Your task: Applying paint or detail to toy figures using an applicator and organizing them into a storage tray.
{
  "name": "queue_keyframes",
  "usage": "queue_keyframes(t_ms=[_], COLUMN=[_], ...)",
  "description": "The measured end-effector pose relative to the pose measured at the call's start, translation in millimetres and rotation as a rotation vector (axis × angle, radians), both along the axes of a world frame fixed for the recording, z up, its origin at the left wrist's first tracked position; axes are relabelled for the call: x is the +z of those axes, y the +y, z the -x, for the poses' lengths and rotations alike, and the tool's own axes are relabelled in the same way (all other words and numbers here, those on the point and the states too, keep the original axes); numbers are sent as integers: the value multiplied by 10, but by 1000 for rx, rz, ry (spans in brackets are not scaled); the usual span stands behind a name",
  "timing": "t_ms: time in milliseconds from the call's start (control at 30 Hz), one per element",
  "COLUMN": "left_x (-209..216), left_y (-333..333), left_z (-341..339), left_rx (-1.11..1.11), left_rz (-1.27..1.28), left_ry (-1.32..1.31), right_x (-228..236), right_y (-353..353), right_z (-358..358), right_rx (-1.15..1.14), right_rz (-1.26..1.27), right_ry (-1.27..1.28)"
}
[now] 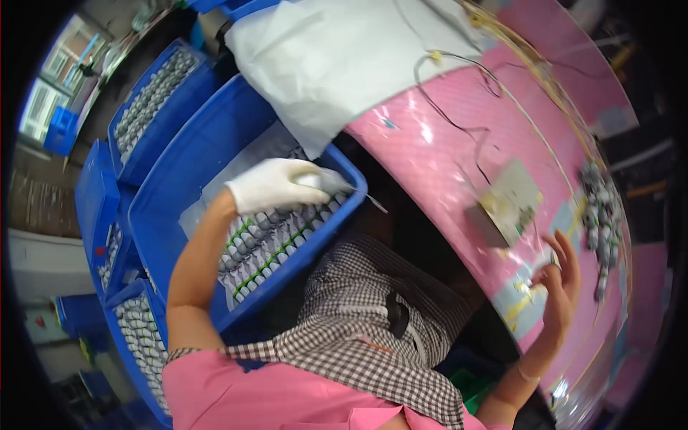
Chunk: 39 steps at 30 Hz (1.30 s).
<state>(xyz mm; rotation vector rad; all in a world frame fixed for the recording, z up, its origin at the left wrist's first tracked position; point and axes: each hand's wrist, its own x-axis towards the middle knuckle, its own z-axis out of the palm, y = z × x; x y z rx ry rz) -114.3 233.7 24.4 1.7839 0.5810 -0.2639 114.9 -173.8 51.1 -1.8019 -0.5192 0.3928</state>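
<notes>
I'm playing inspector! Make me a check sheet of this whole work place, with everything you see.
Surface: shiny pink tabletop, white sheet over its far end.
Things: small grey pieces in rows inside a large blue tub.
Clutter: boxy block and a dark grey pile on the tabletop.
Hands: gloved left hand holds a grey item over the tub; right hand over the tabletop, contents unclear.
Cables: dark cable runs toward the block.
Surroundings: more blue bins, window.

Parts in bin, left of table
</notes>
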Motion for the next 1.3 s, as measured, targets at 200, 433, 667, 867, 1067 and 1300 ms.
queue_keyframes(t_ms=[200, 433, 667, 867, 1067, 1300], left_x=[-1607, -3141, -4190, -4561, -4464, -3904], left_y=[1750, 2307, 2624, 2656, 2640, 2485], left_z=[428, -114, 57, -345, -194, -45], left_rx=[-36, -212, 241, 99, 127, 427], left_rz=[-1254, -1674, -956, -956, -959, -899], left_ry=[721, 387, 152, 175, 281, 133], right_x=[-409, -371, -301, -244, -297, -581], right_y=[-541, -987, -1155, -1068, -1041, -505], right_z=[-758, -971, -599, -617, -1347, -2204], right_rx=[-402, -599, -1033, -948, -896, -862], right_rz=[-246, -85, 168, 192, 658, 1054], right_ry=[295, 157, 100, 8, -493, -549])
